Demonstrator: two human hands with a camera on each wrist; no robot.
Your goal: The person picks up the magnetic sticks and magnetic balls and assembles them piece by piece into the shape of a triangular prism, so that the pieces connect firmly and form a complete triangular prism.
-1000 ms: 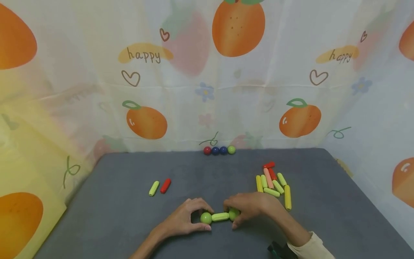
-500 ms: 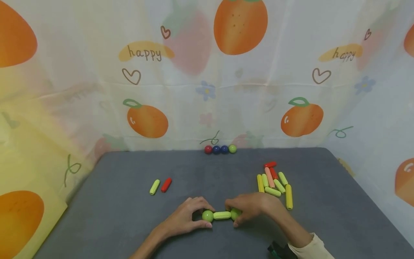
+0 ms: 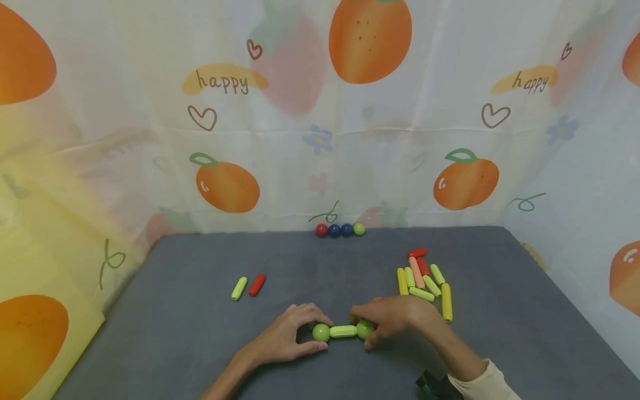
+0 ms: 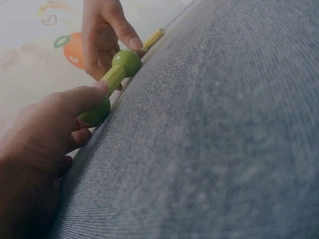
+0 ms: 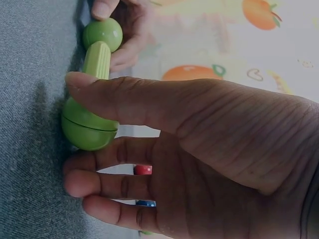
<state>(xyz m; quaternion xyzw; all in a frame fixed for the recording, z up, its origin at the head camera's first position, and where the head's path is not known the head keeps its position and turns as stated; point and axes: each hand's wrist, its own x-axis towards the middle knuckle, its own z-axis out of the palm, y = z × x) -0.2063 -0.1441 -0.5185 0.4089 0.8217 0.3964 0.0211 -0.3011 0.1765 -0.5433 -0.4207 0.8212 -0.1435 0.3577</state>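
Note:
Two green balls are joined by a short light-green ribbed stick [image 3: 343, 331], lying level in a dumbbell shape near the front middle of the grey table. My left hand [image 3: 292, 336] holds the left green ball [image 3: 321, 333], fingers on its far side and thumb on its near side. The right hand [image 3: 395, 319] holds the right green ball [image 3: 365, 329] between thumb and fingers. In the right wrist view the thumb crosses over this ball [image 5: 87, 132], which shows a dark seam line. In the left wrist view the left thumb partly hides its ball [image 4: 97, 113].
A light-green stick [image 3: 239, 289] and a red stick [image 3: 257, 285] lie at the left. Several yellow, green, red and pink sticks [image 3: 416, 273] are grouped at the right. A row of red, blue and green balls [image 3: 334, 230] stands along the back edge by the printed curtain [image 3: 280, 144].
The joined stick and balls have straightened from a slight tilt to level. The right hand has shifted slightly right, uncovering more of its ball; the left hand keeps its hold.

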